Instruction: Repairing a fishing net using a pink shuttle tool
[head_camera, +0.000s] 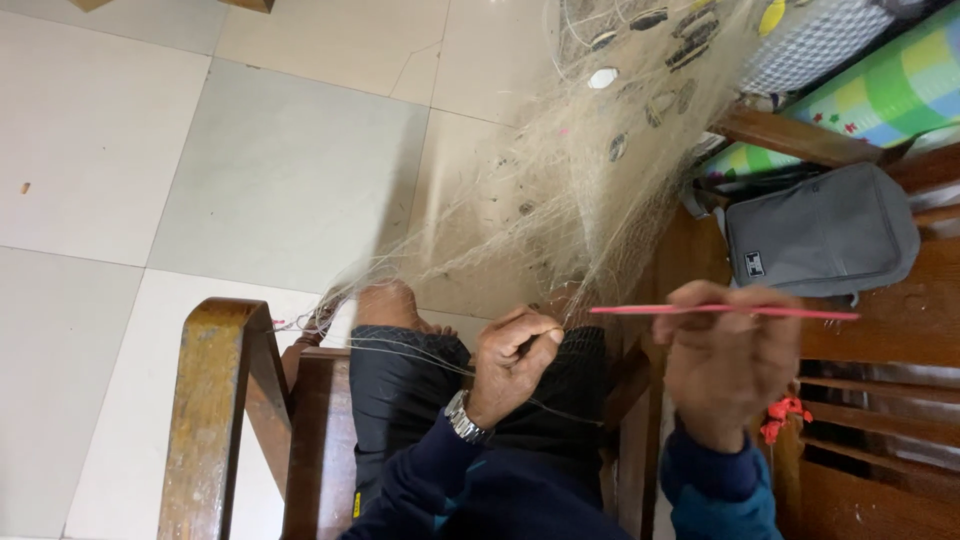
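The left hand (512, 358) pinches strands of the pale fishing net (560, 190), which spreads from the lap across the tiled floor (260, 170). The right hand (725, 365) (blurred) has its grip closed around a thin red needle (720, 311), near a grey bag (820, 235).

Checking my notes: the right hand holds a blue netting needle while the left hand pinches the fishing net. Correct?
Not quite. In the head view the needle in the right hand is red-pink, not blue. The left hand does pinch the fishing net.
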